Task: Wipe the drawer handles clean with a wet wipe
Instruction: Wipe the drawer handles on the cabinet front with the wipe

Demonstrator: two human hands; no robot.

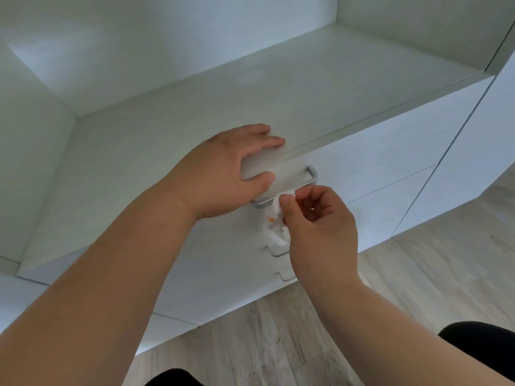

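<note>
Pinching the wet wipe (274, 218) in your right hand (320, 227), you're touching the top handle's (312, 174) near end; left hand (223, 174) rests open.

1. The left hand (223, 174) covers the left part of the top drawer handle (312, 174).
2. The right hand (320, 227) hides most of the second handle (278, 253), at its 9 o'clock, and part of the wet wipe (274, 221).
3. Both forearms run off the bottom edge.
</note>
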